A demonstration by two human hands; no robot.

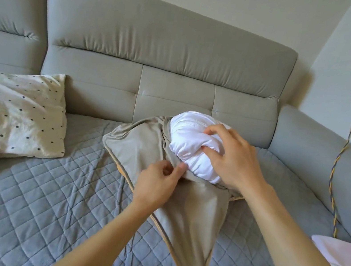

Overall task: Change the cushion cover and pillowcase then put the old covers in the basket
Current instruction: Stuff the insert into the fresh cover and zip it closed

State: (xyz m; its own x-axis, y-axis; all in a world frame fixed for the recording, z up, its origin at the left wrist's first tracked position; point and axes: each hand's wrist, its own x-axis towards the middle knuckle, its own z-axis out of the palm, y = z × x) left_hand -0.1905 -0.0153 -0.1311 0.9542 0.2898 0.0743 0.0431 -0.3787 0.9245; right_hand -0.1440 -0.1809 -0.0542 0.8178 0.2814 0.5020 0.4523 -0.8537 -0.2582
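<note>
White insert (pixel 192 140) half in beige cover (pixel 140 140) — right hand (pixel 235 160) gripping it, left hand (pixel 158 183) seemingly pinching cover

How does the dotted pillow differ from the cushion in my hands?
The dotted pillow is cream with dark dots and lies untouched; the cushion is plain white, bulging from its beige cover. The left hand pinches that cover's edge, the right hand grips the cushion. Both rest on the quilted seat.

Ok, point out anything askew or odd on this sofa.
The white cushion insert bulges, twisted, half out of the beige cover, whose lower part lies limp and flat. The right hand grips the insert; the left hand pinches the cover's edge. Nothing spilled or damaged.
</note>
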